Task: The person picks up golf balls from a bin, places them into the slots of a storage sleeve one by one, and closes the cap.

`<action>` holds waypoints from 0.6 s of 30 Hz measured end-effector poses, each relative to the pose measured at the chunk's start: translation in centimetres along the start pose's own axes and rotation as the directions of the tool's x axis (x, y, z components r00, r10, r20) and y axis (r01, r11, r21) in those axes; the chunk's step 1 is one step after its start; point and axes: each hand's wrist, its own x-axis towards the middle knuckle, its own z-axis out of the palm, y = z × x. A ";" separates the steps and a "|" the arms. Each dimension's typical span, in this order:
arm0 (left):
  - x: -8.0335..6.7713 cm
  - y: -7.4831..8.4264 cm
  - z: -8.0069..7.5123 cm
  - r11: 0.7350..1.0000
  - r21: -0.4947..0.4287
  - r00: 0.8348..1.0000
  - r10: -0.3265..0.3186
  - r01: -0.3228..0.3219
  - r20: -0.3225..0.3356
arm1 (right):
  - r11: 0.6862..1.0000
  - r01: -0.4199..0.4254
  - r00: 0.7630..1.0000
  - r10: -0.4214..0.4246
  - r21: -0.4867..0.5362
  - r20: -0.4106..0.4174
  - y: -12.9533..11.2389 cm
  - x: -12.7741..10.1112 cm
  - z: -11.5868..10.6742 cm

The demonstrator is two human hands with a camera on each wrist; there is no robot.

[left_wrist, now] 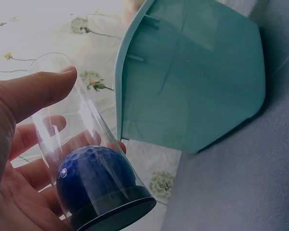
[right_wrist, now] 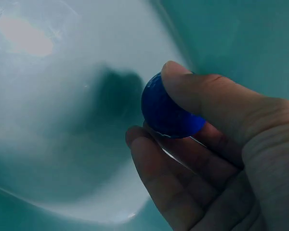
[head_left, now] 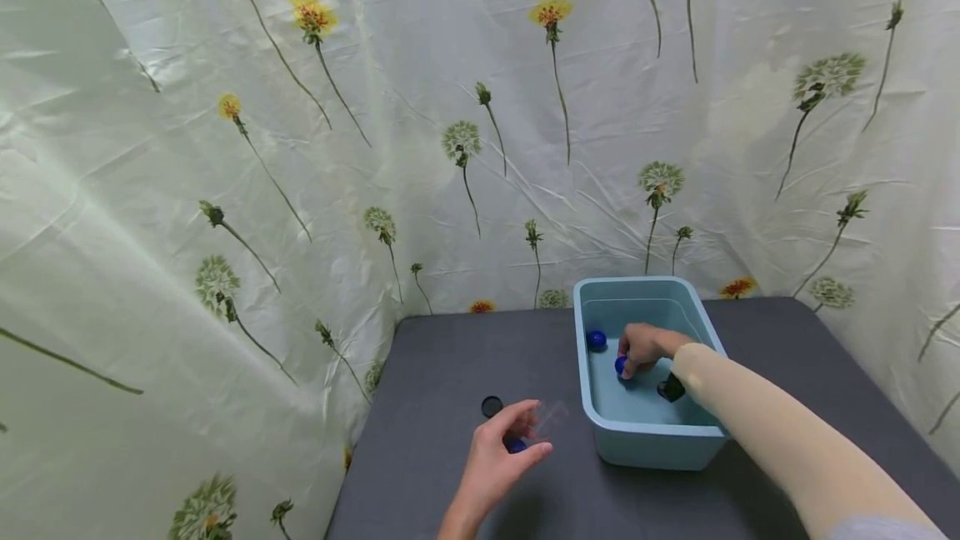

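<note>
My left hand [head_left: 497,455] grips a clear plastic tube [left_wrist: 89,120] with a dark base. One dimpled blue golf ball [left_wrist: 96,175] sits at the bottom of that tube. Inside the light blue plastic bin [head_left: 660,426], my right hand [head_left: 647,346] pinches a second blue golf ball [right_wrist: 168,108] between thumb and fingers. In the right wrist view this ball is held over the bin's floor, where a shadow shows. Another blue ball [head_left: 596,341] lies by the bin's left wall.
A round black cap [head_left: 492,407] lies on the dark grey table [head_left: 450,373], left of the bin and just beyond my left hand. Behind the table hangs a pale curtain [head_left: 420,148] printed with dandelions. The bin's raised rim surrounds my right hand.
</note>
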 end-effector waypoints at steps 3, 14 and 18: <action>-0.1 0.2 0.0 1.000 0.002 1.000 -0.004 0.004 0.005 | 0.998 0.054 0.998 -0.055 -0.031 -0.011 -0.4 -0.3 0.0; -0.2 0.3 -0.1 1.000 0.002 1.000 0.008 -0.008 0.008 | 0.939 0.297 0.944 -0.316 -0.174 -0.093 -2.2 -3.6 -2.1; -0.1 0.4 -0.1 1.000 0.009 1.000 0.019 -0.019 0.003 | 0.921 0.346 0.923 -0.368 -0.178 -0.111 -3.0 -5.2 -3.0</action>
